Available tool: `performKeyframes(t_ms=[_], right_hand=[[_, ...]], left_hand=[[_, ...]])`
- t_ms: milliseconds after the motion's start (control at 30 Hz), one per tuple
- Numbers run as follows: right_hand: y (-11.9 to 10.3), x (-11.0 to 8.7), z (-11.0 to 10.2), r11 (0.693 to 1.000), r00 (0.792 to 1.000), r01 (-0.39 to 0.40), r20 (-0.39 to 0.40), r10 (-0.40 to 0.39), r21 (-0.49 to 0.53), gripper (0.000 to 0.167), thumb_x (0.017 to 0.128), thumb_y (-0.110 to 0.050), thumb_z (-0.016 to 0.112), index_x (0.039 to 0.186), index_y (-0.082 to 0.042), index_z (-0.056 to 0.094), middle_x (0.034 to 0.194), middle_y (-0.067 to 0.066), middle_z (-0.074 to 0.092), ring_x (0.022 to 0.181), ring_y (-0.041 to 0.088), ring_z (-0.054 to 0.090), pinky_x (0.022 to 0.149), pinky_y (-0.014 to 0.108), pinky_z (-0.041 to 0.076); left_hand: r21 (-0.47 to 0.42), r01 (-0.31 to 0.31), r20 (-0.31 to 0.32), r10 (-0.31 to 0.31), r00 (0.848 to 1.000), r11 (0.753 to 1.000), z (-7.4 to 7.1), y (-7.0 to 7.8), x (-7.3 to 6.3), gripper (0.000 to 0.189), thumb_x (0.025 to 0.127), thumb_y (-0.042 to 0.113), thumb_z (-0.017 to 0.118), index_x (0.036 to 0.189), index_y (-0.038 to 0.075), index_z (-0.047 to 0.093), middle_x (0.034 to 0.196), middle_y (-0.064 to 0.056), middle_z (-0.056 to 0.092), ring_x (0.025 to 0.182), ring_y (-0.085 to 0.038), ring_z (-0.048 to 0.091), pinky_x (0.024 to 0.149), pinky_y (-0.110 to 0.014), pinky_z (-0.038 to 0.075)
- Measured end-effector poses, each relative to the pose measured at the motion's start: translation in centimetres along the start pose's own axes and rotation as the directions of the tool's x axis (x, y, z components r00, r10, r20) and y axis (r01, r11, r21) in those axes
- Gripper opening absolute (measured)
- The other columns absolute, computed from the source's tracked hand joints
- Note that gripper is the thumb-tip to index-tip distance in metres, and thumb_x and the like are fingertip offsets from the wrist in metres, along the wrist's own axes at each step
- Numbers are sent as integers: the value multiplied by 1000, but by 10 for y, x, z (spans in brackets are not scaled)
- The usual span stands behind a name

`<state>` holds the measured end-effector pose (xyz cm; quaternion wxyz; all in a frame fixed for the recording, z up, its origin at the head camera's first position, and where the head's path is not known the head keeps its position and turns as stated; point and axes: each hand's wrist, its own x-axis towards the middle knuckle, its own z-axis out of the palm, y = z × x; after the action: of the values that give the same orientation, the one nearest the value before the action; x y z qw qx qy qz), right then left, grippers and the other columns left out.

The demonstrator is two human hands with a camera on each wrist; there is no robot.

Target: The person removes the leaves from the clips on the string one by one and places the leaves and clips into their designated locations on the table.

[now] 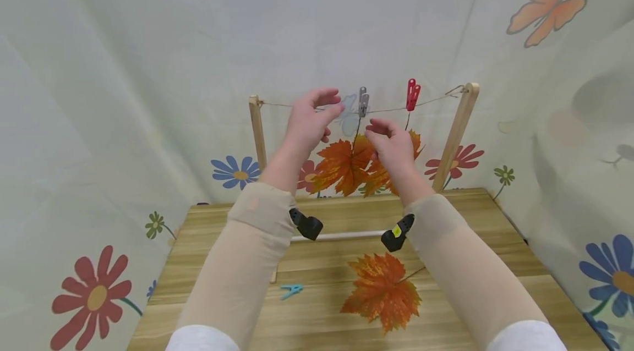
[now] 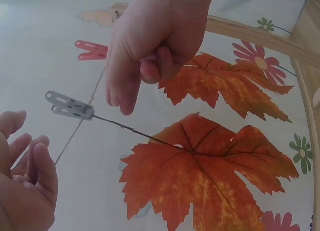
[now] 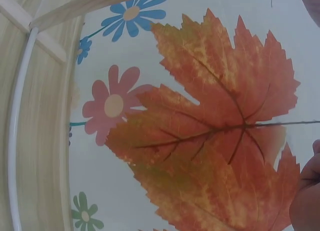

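Note:
A string (image 1: 277, 104) runs between two wooden posts. On it a grey clothespin (image 1: 364, 103) holds the stem of an orange maple leaf (image 2: 200, 181), which hangs below. Farther right, a red clothespin (image 1: 412, 95) holds up a second maple leaf (image 2: 230, 86), partly behind the first and my right hand. Just left of the grey clothespin is my left hand (image 1: 309, 120), its fingers loosely bent and holding nothing. My right hand (image 1: 394, 147) hovers beside the first leaf's stem, below the string, fingers relaxed and apart from the stem.
Another maple leaf (image 1: 383, 293) lies on the wooden table (image 1: 198, 252), with a light blue clothespin (image 1: 292, 290) to its left. The left post (image 1: 257, 131) and right post (image 1: 455, 139) rise at the back. A white rod (image 1: 346, 236) crosses low between them.

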<state>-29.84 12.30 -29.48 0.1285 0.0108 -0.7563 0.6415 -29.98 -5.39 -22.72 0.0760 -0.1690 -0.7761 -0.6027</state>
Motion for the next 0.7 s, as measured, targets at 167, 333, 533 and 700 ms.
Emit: performKeyframes(t_ms=[167, 333, 533, 700], right_hand=[[-4, 1, 8, 998, 1000, -23, -5, 24, 63, 38, 91, -27, 62, 128, -17, 56, 117, -1, 60, 65, 25, 51, 61, 28, 51], [-5, 2, 19, 996, 999, -43, -6, 44, 83, 35, 91, -24, 62, 125, -17, 56, 114, 1, 60, 64, 21, 50, 60, 24, 50], [-6, 4, 27, 991, 998, -57, -11, 58, 117, 29, 92, -20, 62, 120, -15, 58, 109, 5, 58, 63, 24, 50, 62, 29, 51], [-4, 1, 34, 991, 997, -79, 18, 77, 108, 28, 93, -20, 60, 119, -13, 58, 106, 6, 58, 67, 24, 50, 65, 30, 51]], left_hand=[[-36, 26, 16, -26, 1000, 999, 14, 5, 4, 43, 89, 30, 65, 130, 24, 54, 120, 9, 59, 58, -24, 48, 53, -27, 49], [-47, 49, 15, -48, 999, 998, 22, 7, 4, 46, 88, 29, 66, 131, 24, 52, 122, 10, 57, 59, -24, 48, 53, -26, 48], [-79, 57, 15, -56, 998, 995, 28, 7, 8, 49, 89, 26, 65, 135, 22, 49, 128, 6, 53, 61, -23, 49, 54, -25, 48], [-87, 66, 3, -66, 998, 994, 32, 0, 9, 51, 90, 21, 64, 137, 18, 46, 130, 3, 52, 56, -20, 47, 50, -24, 47]])
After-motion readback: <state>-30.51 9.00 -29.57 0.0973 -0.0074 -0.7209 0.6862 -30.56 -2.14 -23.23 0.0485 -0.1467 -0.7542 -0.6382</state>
